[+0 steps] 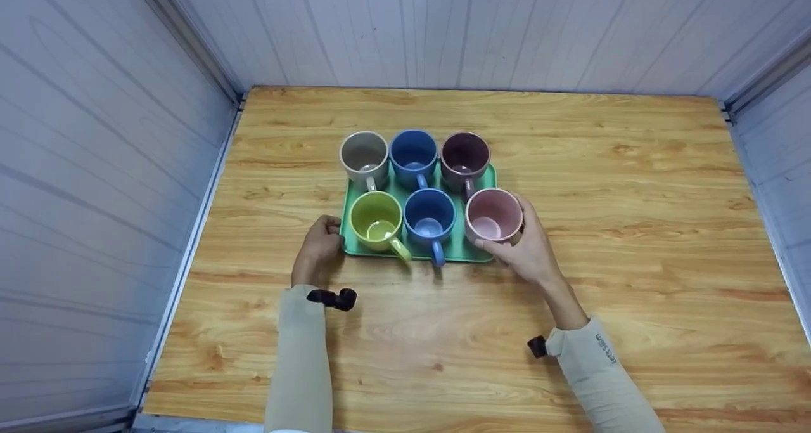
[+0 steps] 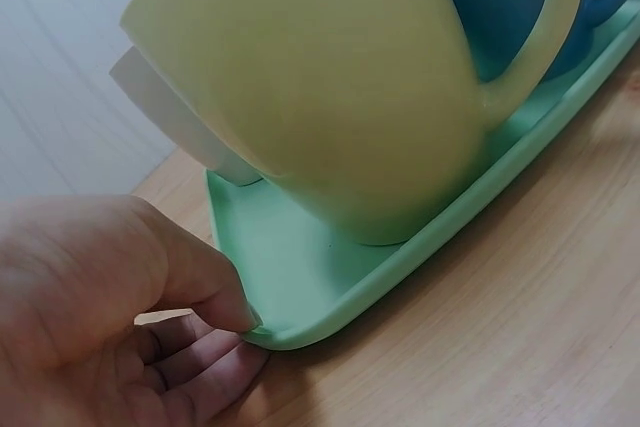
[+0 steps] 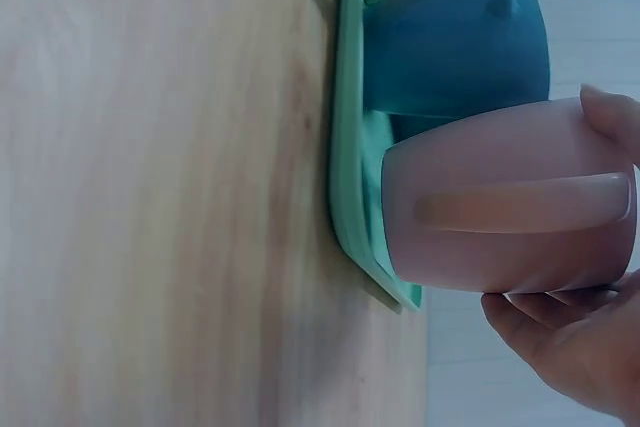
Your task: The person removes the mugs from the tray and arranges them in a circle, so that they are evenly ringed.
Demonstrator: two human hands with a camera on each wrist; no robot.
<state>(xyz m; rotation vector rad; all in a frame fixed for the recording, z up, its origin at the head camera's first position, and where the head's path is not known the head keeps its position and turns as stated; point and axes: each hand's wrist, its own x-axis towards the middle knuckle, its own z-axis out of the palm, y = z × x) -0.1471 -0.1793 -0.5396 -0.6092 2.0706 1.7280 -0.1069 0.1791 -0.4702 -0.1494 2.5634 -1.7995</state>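
Note:
A green tray (image 1: 459, 250) bears several mugs in two rows. Its front left corner is pinched by my left hand (image 1: 321, 243), the thumb on the rim and fingers below, as the left wrist view shows. My right hand (image 1: 531, 249) grips the body of a pink mug (image 1: 494, 214) at the tray's front right corner; its handle (image 3: 525, 205) faces me. Beside it is a blue mug (image 1: 430, 214), then a yellow-green mug (image 1: 376, 219). Behind stand a grey mug (image 1: 365, 154), another blue mug (image 1: 414, 152) and a dark maroon mug (image 1: 466, 157).
The wood-patterned table (image 1: 633, 243) spreads around the tray. Pale panel walls (image 1: 443, 33) stand behind and at both sides. Handles of the front yellow-green and blue mugs reach over the tray's near edge.

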